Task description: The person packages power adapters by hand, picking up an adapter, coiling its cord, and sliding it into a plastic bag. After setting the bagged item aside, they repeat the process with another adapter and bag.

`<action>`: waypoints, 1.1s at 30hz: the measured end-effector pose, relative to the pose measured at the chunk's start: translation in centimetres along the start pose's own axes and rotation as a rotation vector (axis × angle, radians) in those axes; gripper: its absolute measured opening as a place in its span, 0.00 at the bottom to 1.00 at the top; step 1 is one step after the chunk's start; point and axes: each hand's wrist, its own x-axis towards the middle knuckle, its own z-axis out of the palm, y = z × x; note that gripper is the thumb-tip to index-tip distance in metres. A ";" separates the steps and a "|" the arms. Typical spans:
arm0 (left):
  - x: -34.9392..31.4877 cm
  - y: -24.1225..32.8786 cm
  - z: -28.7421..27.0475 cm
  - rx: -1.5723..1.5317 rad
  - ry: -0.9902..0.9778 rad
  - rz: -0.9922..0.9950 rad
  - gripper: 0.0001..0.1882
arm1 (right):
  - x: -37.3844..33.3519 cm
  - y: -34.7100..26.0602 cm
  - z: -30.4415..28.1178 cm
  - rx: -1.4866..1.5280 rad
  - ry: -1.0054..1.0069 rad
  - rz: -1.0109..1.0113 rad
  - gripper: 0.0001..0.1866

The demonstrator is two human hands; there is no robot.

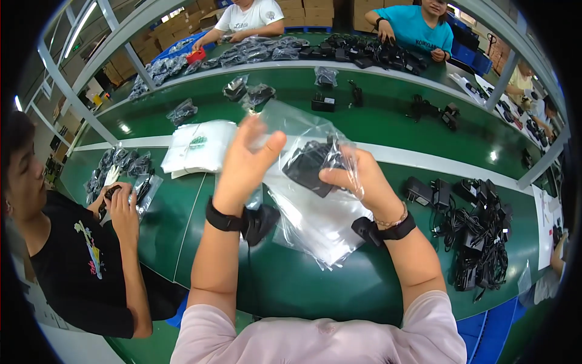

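Observation:
My right hand [354,173] is closed on a black power adapter [309,167] inside a transparent plastic bag [291,121]. The thumb presses the adapter from the near side, and the bag's loose end stands up toward the far left. Beside that end is my left hand [250,148], raised, thumb apart from fingers that motion blurs; nothing shows in its grasp. Below both hands a pile of transparent bags [315,224] lies on the green table [339,291]. Each wrist wears a black strap with a small black device.
Black adapters with tangled cables [479,230] are heaped at the right. A stack of white bags [200,147] lies at the left, near a co-worker's hands [124,206]. Beyond the white strip, a green conveyor [388,130] carries scattered adapters. Two people sit across it.

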 end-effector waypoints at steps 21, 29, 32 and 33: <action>-5.0 -2.3 4.8 -1.061 -0.351 -0.628 0.20 | 0.3 4.6 1.1 -0.487 0.090 -0.253 0.27; -5.1 -2.4 5.1 -0.989 -0.356 -0.639 0.18 | 0.4 3.6 1.4 -0.604 0.102 -0.110 0.23; -5.4 -2.0 5.7 -1.049 -0.327 -0.699 0.17 | 1.1 5.3 2.0 -0.423 0.365 -0.490 0.24; -5.4 -1.9 5.8 -1.077 -0.304 -0.726 0.16 | 1.0 5.5 2.0 -0.422 0.367 -0.492 0.24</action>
